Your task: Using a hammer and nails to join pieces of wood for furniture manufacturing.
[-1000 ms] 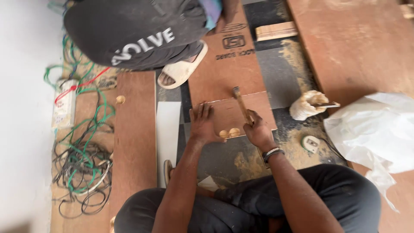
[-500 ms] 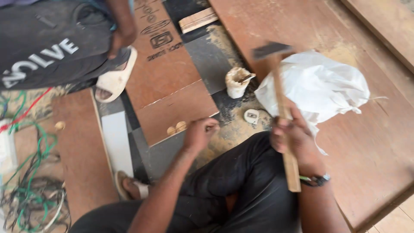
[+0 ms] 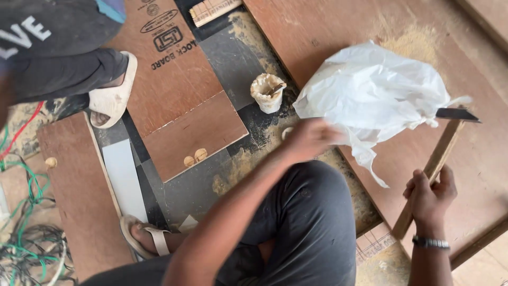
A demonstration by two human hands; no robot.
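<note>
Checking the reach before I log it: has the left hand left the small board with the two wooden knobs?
Yes. The left hand has moved off the small board and rightward, past the glue cup, to the white plastic bag.

The right hand [image 3: 429, 197] is closed around the wooden handle of a hammer [image 3: 435, 159], whose dark head points away just past the edge of a crumpled white plastic bag [image 3: 375, 90]. The left hand [image 3: 311, 136], blurred, reaches across the person's knee and touches the near side of that bag. Just beyond this hand stands a small glue-caked cup [image 3: 268, 92], and further to its left two small wooden knobs [image 3: 194, 157] lie on a plywood piece [image 3: 193, 132]
</note>
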